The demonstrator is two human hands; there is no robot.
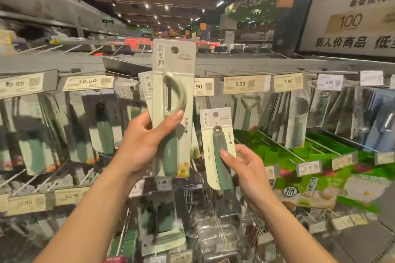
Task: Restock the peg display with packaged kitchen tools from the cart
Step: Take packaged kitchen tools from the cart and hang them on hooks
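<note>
- Well to the left of the peeler pack (173, 83), packs of green-handled tools hang crowded on the peg display (256, 64), under a 10.50 price tag (86, 82).
- Just left of the peeler pack, below its middle, the left hand (139, 145) has its grip clamped on it. The thumb lies across the front and the fingers are behind. The pack stands upright, raised in front of the pegs.
- A second card (146, 89) of the same make peeks out behind the peeler pack's left edge. I cannot tell whether the hand holds it too.
- Just right of the peeler pack and lower, a smaller pack (215, 141) with a green tool leans slightly. The right hand (245, 168) has its grip pinched on the lower half.
- Further right of the peeler pack hangs a 5.99 price tag (243, 84), and green bags (320, 166) lie beneath the pegs.
</note>
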